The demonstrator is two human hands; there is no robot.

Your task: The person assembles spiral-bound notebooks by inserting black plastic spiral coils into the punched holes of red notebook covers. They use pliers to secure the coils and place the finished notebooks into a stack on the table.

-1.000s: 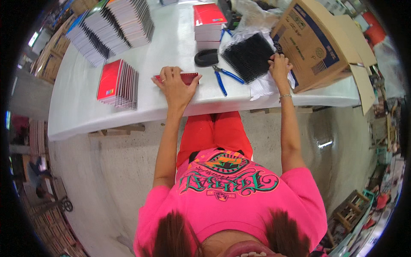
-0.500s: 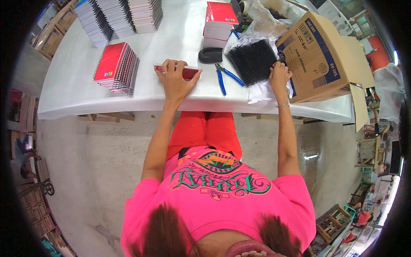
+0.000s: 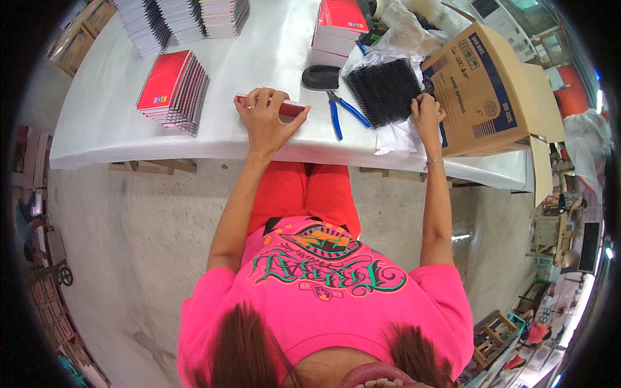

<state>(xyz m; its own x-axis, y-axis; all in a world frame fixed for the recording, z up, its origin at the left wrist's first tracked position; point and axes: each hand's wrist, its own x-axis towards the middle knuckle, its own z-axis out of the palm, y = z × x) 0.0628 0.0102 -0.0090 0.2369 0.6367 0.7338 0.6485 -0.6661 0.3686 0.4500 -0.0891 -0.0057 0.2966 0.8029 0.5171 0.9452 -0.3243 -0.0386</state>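
My left hand (image 3: 266, 126) grips a red-covered notebook (image 3: 292, 110) that stands on its edge on the white-covered table, thumb on one side and fingers over the top. At the right edge of a dense pile of black spiral binding coils (image 3: 381, 92), my right hand (image 3: 427, 120) has its fingers pinched on the coil ends; how many it holds is hidden. Blue-handled pliers (image 3: 336, 118) lie between the two hands, jaws pointing away. Just beyond them is a black, rounded object (image 3: 321, 77). White paper (image 3: 398, 139) lies under the coils.
A stack of red spiral notebooks (image 3: 169, 90) stands left. Behind are taller stacks of bound books (image 3: 184, 26) and a pile of red-covered books (image 3: 336, 32). An open cardboard box (image 3: 482, 94) sits right, beside crumpled clear plastic (image 3: 407, 32). The table's front edge (image 3: 310, 157) curves before me.
The view has shifted slightly, moving the table's things a little in the picture. My left hand keeps hold of the notebook, and my right hand stays at the coil pile's edge.
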